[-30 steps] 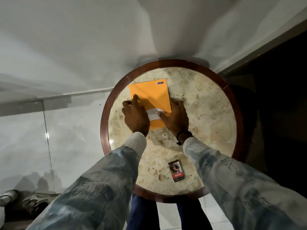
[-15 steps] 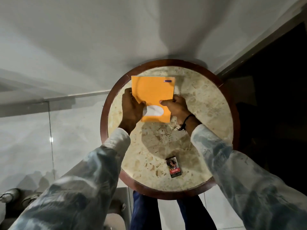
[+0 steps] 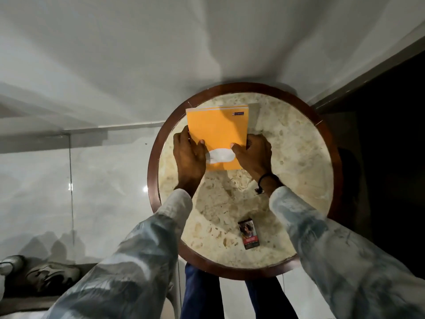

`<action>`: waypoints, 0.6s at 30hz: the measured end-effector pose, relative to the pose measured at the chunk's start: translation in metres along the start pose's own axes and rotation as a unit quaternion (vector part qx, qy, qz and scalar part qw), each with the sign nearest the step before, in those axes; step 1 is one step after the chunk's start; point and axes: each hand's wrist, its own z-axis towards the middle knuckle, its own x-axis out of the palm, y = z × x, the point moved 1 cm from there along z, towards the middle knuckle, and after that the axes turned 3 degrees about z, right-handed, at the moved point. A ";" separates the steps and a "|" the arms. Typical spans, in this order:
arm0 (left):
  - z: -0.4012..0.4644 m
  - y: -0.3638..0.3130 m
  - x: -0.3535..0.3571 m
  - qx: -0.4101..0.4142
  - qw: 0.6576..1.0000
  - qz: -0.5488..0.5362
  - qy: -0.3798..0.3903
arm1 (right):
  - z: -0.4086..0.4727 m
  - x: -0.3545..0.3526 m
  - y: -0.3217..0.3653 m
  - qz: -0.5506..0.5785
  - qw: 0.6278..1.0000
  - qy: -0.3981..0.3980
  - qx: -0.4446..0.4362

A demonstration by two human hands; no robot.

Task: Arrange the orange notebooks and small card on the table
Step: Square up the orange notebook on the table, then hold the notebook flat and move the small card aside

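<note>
Since a moment ago, I am gripping the stacked orange notebooks (image 3: 217, 132) more squarely, my left hand (image 3: 189, 155) and right hand (image 3: 255, 153) clamping their side edges above the round marble table (image 3: 287, 171); the small dark card (image 3: 248, 234) is lying near its front rim.

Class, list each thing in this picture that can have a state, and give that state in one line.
Orange notebooks: closed, stacked, gripped at both sides.
Small card: flat on table, untouched.
Left hand: gripping notebooks' left edge.
Right hand: gripping notebooks' right edge.
Table: upright, holding everything.
</note>
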 end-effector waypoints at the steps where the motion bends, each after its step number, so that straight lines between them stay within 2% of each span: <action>1: 0.005 0.002 0.002 -0.030 0.999 0.022 0.011 | 0.003 0.005 0.001 -0.005 1.000 0.010 0.016; 4: 0.014 0.009 0.007 -0.117 0.987 0.100 0.051 | 0.012 0.018 0.000 -0.035 0.998 0.019 0.047; 6: 0.013 0.012 0.007 -0.116 0.979 0.160 0.051 | 0.013 0.022 0.000 -0.044 0.998 0.018 0.046; 9: 0.005 0.008 0.008 -0.055 0.980 0.191 0.002 | -0.001 0.012 -0.003 -0.051 0.998 -0.022 0.013; 11: 0.001 -0.001 0.015 0.026 0.973 0.230 0.019 | -0.025 0.001 -0.013 -0.079 0.996 -0.043 -0.023; 13: -0.001 -0.005 0.028 0.111 0.949 0.275 0.105 | -0.056 -0.007 -0.033 -0.130 0.991 -0.009 -0.034; 15: -0.002 0.001 0.041 0.162 0.917 0.315 0.183 | -0.090 -0.012 -0.060 -0.196 0.979 0.049 -0.023; 18: -0.004 0.018 0.054 0.178 0.900 0.350 0.190 | -0.136 -0.012 -0.097 -0.269 0.956 0.116 0.000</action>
